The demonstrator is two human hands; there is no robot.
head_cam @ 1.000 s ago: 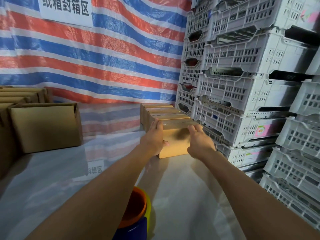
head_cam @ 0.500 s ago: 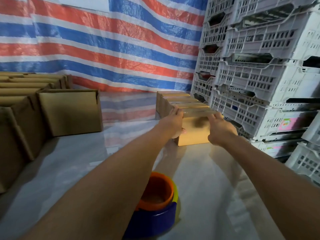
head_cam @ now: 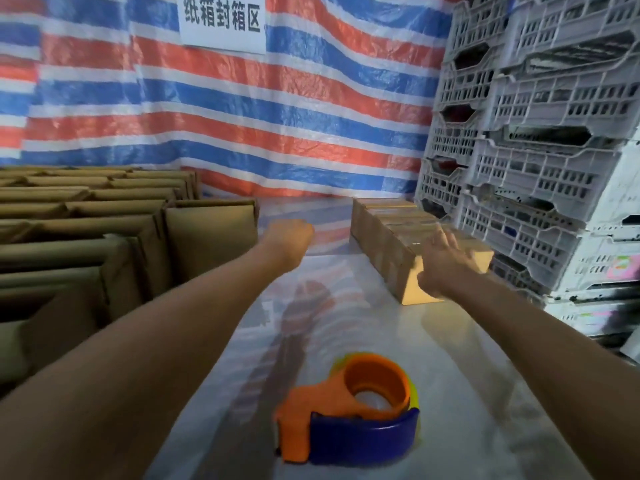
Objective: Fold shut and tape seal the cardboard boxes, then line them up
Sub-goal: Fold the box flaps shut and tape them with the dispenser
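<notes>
A row of sealed brown cardboard boxes (head_cam: 384,230) runs along the right side of the table, next to the crates. My right hand (head_cam: 441,263) lies with spread fingers on top of the nearest box (head_cam: 414,291) in the row. My left hand (head_cam: 289,242) hovers in the air left of the row, fingers curled, holding nothing. An orange and blue tape dispenser (head_cam: 349,410) sits on the table near me, between my arms.
Several unsealed cardboard boxes (head_cam: 114,230) stand packed at the left. Stacked white plastic crates (head_cam: 540,150) wall off the right side. A striped tarp (head_cam: 277,109) with a white sign (head_cam: 221,22) hangs behind. The table (head_cam: 467,375) has a glossy white cover.
My left hand has let go of the nearest box and swung left into the air. My right hand stays on the box top. The view has turned left and down.
</notes>
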